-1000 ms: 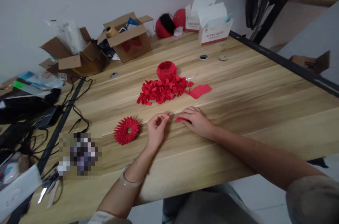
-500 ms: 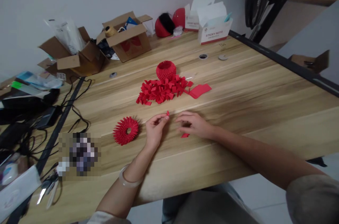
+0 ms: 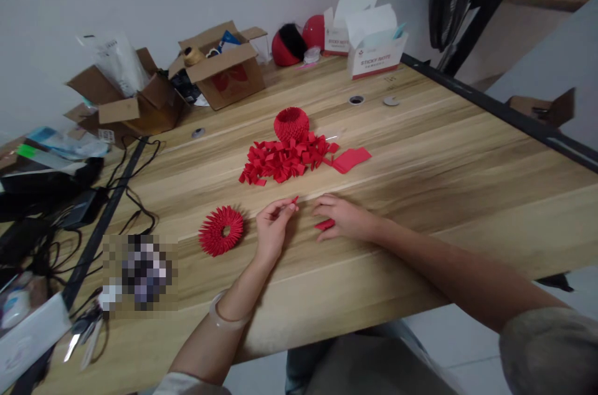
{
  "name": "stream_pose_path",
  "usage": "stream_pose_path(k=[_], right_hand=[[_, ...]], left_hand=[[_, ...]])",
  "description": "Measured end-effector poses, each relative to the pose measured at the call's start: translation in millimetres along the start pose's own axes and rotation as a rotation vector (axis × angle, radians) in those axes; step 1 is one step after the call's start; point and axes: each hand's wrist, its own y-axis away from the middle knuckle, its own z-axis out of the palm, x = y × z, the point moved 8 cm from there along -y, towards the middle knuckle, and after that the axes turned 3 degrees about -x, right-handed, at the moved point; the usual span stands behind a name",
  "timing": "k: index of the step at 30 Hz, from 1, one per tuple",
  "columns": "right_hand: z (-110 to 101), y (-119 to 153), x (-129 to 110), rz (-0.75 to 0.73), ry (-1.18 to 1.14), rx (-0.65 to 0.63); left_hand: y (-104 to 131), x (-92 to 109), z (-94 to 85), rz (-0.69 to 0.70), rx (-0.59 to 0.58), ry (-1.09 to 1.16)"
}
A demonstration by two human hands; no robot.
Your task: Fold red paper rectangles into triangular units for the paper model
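Between the thumb and fingertips of my left hand (image 3: 273, 227) a small folded red paper piece (image 3: 294, 200) is pinched, its tip pointing up. My right hand (image 3: 343, 218) curves around another folded red paper piece (image 3: 324, 225), which sits between thumb and fingers just over the table. To the left lies a spiky red paper ring (image 3: 210, 234), built of many folded pieces. Beyond my hands a loose heap of red folded pieces (image 3: 280, 161) spreads out, with a round red paper bowl shape (image 3: 291, 125) behind it. Flat red paper strips (image 3: 351, 159) lie at the heap's right.
Open cardboard boxes (image 3: 227, 68) and white sticky-note boxes (image 3: 377, 58) stand along the wall, with red round objects (image 3: 283, 49) between them. Black cables (image 3: 135, 195), keys (image 3: 79, 333) and a blurred-out item (image 3: 147, 273) are at the left. The wooden table (image 3: 420, 164) has a cable hole (image 3: 356, 100).
The paper piece that lay below my right hand is now between its thumb and fingers, a little farther from me. My left hand keeps its pinch almost in place.
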Motion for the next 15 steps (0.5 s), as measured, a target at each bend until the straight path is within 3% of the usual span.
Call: stream_pose_path(k=[8, 11, 15], right_hand=[[-16, 1, 3, 0.014, -0.05, -0.063], [-19, 2, 7, 0.075, -0.063, 0.009], [-30, 7, 14, 0.147, -0.179, 0.217]], left_hand=[[1, 5, 2.6, 0.029, -0.01, -0.008], [3, 9, 7.1, 0.03, -0.043, -0.058], [4, 10, 12.6, 0.035, -0.107, -0.131]])
